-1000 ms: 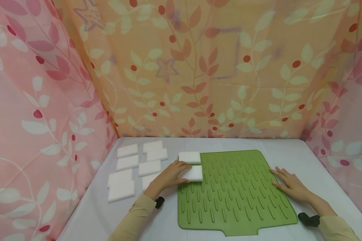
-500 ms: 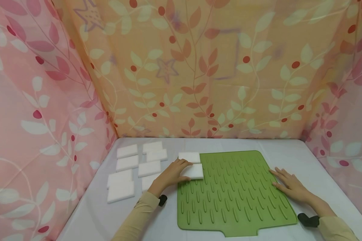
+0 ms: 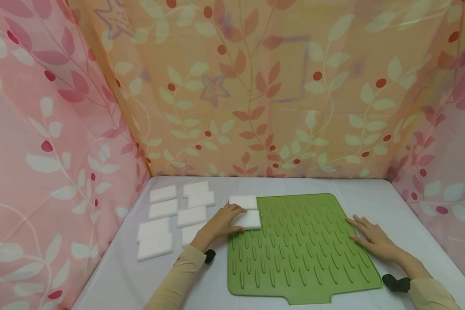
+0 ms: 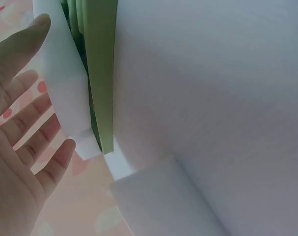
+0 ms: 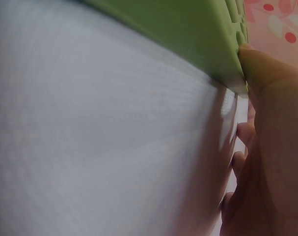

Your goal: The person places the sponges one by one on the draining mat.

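Note:
In the head view, a green ridged mat [image 3: 302,249] lies on the white table. Two flat white sponges sit at its far left corner: a far sponge [image 3: 243,202] and, right against its near side, a near sponge [image 3: 250,220]. My left hand [image 3: 221,224] holds the near sponge from the left, thumb at its near edge and fingers at its far edge. Part of that sponge is hidden under the hand. The left wrist view shows the thumb [image 4: 33,37] against the white sponge [image 4: 65,78]. With fingers spread, my right hand [image 3: 373,238] rests at the mat's right edge.
Left of the mat lie several more white sponges [image 3: 155,246], some overlapping; one sponge [image 3: 191,233] is partly behind my left forearm. Patterned curtains [image 3: 255,107] close off the table's back and both sides. The mat's tab [image 3: 309,298] points toward me.
My left hand has slid the near sponge slightly away from me, closing the narrow green gap to the far sponge. During the last half second it barely moves. The right hand stays put.

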Available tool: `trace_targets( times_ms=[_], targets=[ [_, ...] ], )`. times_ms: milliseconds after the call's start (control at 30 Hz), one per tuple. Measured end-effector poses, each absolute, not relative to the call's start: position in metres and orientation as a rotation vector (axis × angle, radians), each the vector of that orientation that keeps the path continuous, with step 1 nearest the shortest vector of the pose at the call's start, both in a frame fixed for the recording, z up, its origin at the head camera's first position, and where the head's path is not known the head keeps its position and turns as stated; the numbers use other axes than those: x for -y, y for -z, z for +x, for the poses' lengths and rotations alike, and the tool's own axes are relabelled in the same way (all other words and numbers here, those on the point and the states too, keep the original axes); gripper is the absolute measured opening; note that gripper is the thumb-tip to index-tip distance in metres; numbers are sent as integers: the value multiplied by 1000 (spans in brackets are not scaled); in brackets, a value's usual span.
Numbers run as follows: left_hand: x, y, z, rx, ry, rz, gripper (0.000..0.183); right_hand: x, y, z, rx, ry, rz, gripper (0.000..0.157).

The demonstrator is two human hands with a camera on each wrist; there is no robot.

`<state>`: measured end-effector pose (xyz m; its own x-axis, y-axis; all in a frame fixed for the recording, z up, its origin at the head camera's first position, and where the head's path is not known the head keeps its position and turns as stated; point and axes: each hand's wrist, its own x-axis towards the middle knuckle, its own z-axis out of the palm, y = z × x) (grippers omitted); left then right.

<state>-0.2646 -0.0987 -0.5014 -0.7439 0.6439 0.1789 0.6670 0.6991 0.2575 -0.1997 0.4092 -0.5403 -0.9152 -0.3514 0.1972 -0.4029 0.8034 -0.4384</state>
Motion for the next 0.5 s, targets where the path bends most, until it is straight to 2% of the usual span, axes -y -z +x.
trace_targets(
  times_ms=[500],
  targets=[
    [123,489,-269,2833,504,-1016,56,-409,541,-201,2881,-726,603,55]
  ],
)
